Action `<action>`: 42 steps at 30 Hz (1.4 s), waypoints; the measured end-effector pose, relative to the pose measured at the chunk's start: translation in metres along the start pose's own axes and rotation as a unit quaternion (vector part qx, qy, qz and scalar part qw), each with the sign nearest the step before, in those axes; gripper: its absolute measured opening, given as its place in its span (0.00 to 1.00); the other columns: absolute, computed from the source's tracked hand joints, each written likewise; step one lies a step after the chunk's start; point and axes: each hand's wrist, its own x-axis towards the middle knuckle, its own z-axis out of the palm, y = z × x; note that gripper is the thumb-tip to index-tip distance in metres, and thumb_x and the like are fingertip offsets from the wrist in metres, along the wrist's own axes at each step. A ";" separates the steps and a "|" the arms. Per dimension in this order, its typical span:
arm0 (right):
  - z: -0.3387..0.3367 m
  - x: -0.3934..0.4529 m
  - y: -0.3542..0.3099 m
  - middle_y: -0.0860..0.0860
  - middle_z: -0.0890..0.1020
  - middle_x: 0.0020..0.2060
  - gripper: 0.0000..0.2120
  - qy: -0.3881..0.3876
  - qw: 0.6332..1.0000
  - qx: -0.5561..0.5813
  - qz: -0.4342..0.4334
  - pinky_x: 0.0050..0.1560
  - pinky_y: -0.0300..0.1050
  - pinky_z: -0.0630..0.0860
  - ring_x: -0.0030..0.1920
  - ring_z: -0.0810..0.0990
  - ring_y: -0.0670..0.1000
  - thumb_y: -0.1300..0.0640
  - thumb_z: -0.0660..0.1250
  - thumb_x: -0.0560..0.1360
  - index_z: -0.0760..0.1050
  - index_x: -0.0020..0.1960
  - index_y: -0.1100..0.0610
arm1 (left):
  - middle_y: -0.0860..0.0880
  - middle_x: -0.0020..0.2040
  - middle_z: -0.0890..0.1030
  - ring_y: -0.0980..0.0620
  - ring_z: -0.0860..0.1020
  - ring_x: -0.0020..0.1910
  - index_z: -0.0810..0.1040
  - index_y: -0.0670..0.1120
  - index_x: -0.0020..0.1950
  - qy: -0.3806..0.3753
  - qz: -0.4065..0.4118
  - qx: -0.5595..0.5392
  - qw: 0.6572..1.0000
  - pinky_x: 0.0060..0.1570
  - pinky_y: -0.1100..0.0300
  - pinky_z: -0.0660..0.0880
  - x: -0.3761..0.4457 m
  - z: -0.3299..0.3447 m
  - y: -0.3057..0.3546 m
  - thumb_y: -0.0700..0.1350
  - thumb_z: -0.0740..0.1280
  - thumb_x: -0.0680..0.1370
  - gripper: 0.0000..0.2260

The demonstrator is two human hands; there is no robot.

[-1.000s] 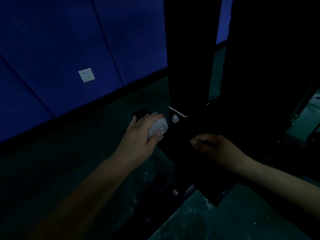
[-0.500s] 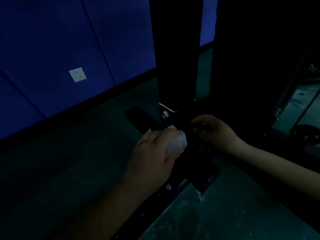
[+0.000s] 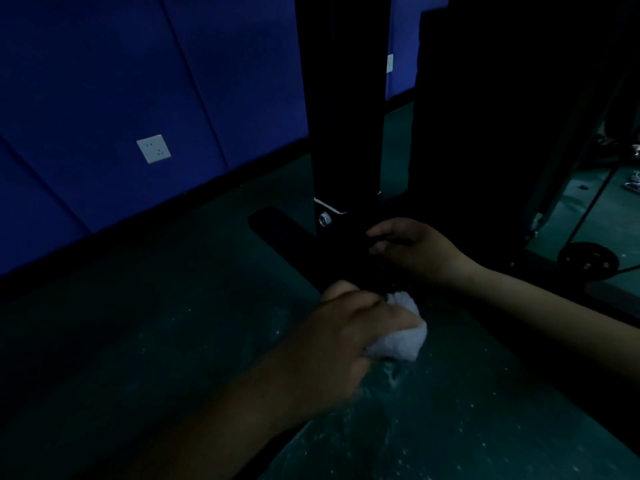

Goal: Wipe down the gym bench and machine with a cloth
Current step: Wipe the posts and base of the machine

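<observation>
The scene is very dark. A black machine upright rises from a flat black base bar on the floor, with a silver bolt at the joint. My left hand grips a bunched white cloth low on the near end of the base bar. My right hand rests with curled fingers on the base bar just right of the upright, holding nothing that I can make out. The bench itself is lost in shadow.
A blue padded wall with a white socket runs along the left. The dusty green floor lies in front. A dark machine panel stands right of the upright, and a black weight plate lies at far right.
My left hand has drawn the cloth along the base bar from beside the bolt down towards me. My right hand has shifted closer to the upright.
</observation>
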 end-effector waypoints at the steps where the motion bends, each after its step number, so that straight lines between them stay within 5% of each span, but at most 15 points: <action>1: 0.000 -0.001 0.000 0.56 0.82 0.48 0.07 0.000 1.000 0.000 -0.001 0.40 0.35 0.75 0.42 0.78 0.47 0.63 0.63 0.78 0.75 0.55 0.56 | 0.50 0.55 0.73 0.49 0.68 0.50 0.70 0.52 0.63 0.005 0.012 0.019 1.000 0.49 0.57 0.71 -0.004 -0.004 -0.006 0.41 0.59 0.74 0.18; 4: -0.001 -0.002 -0.001 0.54 0.81 0.46 0.07 0.003 1.000 -0.015 -0.002 0.41 0.39 0.75 0.41 0.78 0.47 0.63 0.64 0.78 0.74 0.53 0.53 | 0.47 0.55 0.79 0.50 0.72 0.52 0.77 0.48 0.60 0.088 -0.022 0.055 0.994 0.56 0.72 0.66 -0.012 -0.025 -0.029 0.47 0.60 0.80 0.11; 7: -0.001 -0.002 0.001 0.51 0.80 0.45 0.07 0.002 1.000 -0.020 0.000 0.41 0.42 0.75 0.38 0.79 0.45 0.62 0.63 0.78 0.73 0.53 0.52 | 0.48 0.61 0.73 0.59 0.71 0.59 0.77 0.46 0.61 0.113 -0.099 0.015 0.989 0.58 0.75 0.64 -0.013 -0.038 -0.036 0.43 0.65 0.78 0.12; 9: 0.001 -0.002 0.003 0.49 0.79 0.44 0.07 0.007 1.000 -0.018 0.001 0.36 0.35 0.74 0.36 0.78 0.42 0.61 0.64 0.78 0.73 0.53 0.51 | 0.51 0.61 0.73 0.62 0.70 0.60 0.77 0.47 0.62 0.085 -0.142 0.051 0.985 0.59 0.72 0.66 -0.012 -0.035 -0.042 0.38 0.67 0.76 0.15; 12: 0.004 0.000 0.005 0.49 0.78 0.46 0.07 0.028 0.998 -0.062 -0.013 0.37 0.33 0.73 0.38 0.78 0.43 0.59 0.65 0.78 0.73 0.53 0.49 | 0.48 0.60 0.75 0.48 0.74 0.59 0.77 0.47 0.63 0.110 -0.166 0.109 0.974 0.59 0.55 0.73 -0.007 -0.038 -0.063 0.34 0.68 0.74 0.18; 16: 0.004 0.002 -0.002 0.48 0.76 0.48 0.10 0.094 0.992 -0.078 -0.031 0.42 0.37 0.71 0.45 0.76 0.48 0.56 0.67 0.76 0.72 0.57 0.49 | 0.55 0.58 0.72 0.66 0.72 0.54 0.74 0.52 0.65 0.251 -0.219 0.012 0.943 0.53 0.79 0.65 0.023 -0.074 -0.055 0.38 0.66 0.77 0.18; 19: 0.001 0.005 -0.007 0.48 0.76 0.47 0.13 0.121 0.987 -0.083 -0.060 0.35 0.26 0.68 0.44 0.76 0.45 0.55 0.69 0.75 0.73 0.58 0.52 | 0.58 0.59 0.72 0.69 0.71 0.57 0.72 0.55 0.66 0.338 -0.178 -0.044 0.923 0.56 0.76 0.67 0.060 -0.096 -0.037 0.42 0.66 0.78 0.17; 24: 0.002 0.011 -0.008 0.46 0.76 0.42 0.10 0.112 0.990 -0.044 -0.072 0.35 0.26 0.69 0.40 0.76 0.41 0.57 0.69 0.74 0.71 0.51 0.48 | 0.51 0.61 0.71 0.66 0.71 0.57 0.70 0.56 0.65 0.428 -0.086 -0.054 0.898 0.58 0.74 0.67 0.122 -0.125 -0.018 0.40 0.67 0.78 0.18; 28: 0.003 0.014 -0.006 0.47 0.77 0.40 0.13 0.106 0.991 -0.021 -0.078 0.40 0.37 0.73 0.40 0.78 0.46 0.58 0.69 0.74 0.69 0.46 0.43 | 0.52 0.54 0.70 0.66 0.71 0.54 0.74 0.51 0.63 0.397 -0.067 0.002 0.915 0.58 0.73 0.68 0.114 -0.102 -0.023 0.36 0.69 0.74 0.20; 30: 0.003 0.014 -0.005 0.46 0.77 0.41 0.12 0.109 0.990 -0.027 -0.081 0.38 0.33 0.71 0.39 0.77 0.44 0.59 0.69 0.74 0.69 0.47 0.44 | 0.57 0.50 0.74 0.70 0.74 0.50 0.77 0.46 0.60 0.360 -0.131 -0.086 0.920 0.51 0.74 0.70 0.096 -0.082 -0.031 0.39 0.69 0.76 0.13; 32: 0.003 0.014 -0.002 0.47 0.78 0.43 0.11 0.096 0.992 -0.026 -0.073 0.38 0.31 0.71 0.40 0.77 0.43 0.59 0.69 0.74 0.70 0.49 0.45 | 0.53 0.44 0.81 0.62 0.81 0.46 0.78 0.45 0.53 0.306 -0.219 -0.300 0.877 0.48 0.62 0.76 0.080 -0.065 -0.031 0.42 0.72 0.74 0.09; 34: 0.003 0.012 0.002 0.46 0.78 0.44 0.11 0.081 0.995 -0.027 -0.058 0.39 0.33 0.72 0.42 0.78 0.44 0.59 0.68 0.75 0.70 0.51 0.46 | 0.46 0.47 0.83 0.49 0.83 0.48 0.78 0.47 0.50 0.275 -0.296 -0.407 0.819 0.51 0.46 0.79 0.066 -0.054 -0.034 0.42 0.74 0.73 0.09; 36: 0.001 0.011 0.006 0.44 0.77 0.43 0.12 0.075 0.995 -0.038 -0.048 0.40 0.32 0.72 0.42 0.77 0.43 0.61 0.68 0.75 0.70 0.53 0.47 | 0.45 0.48 0.82 0.48 0.82 0.48 0.78 0.48 0.47 0.263 -0.297 -0.322 0.860 0.48 0.48 0.80 0.055 -0.049 -0.029 0.41 0.72 0.74 0.06; 39: -0.003 0.008 0.010 0.46 0.77 0.41 0.12 0.058 0.998 -0.010 -0.038 0.37 0.33 0.72 0.39 0.77 0.44 0.64 0.67 0.75 0.70 0.53 0.50 | 0.54 0.56 0.72 0.61 0.73 0.52 0.78 0.51 0.59 0.252 -0.123 -0.022 0.960 0.47 0.66 0.74 0.056 -0.065 -0.017 0.36 0.70 0.73 0.17; 42: -0.006 0.009 0.009 0.47 0.77 0.40 0.12 0.050 0.998 0.009 -0.033 0.38 0.37 0.73 0.38 0.77 0.46 0.66 0.67 0.75 0.71 0.51 0.50 | 0.52 0.60 0.67 0.63 0.66 0.59 0.74 0.49 0.66 0.265 -0.050 0.143 0.952 0.58 0.66 0.71 0.076 -0.074 -0.023 0.35 0.72 0.71 0.25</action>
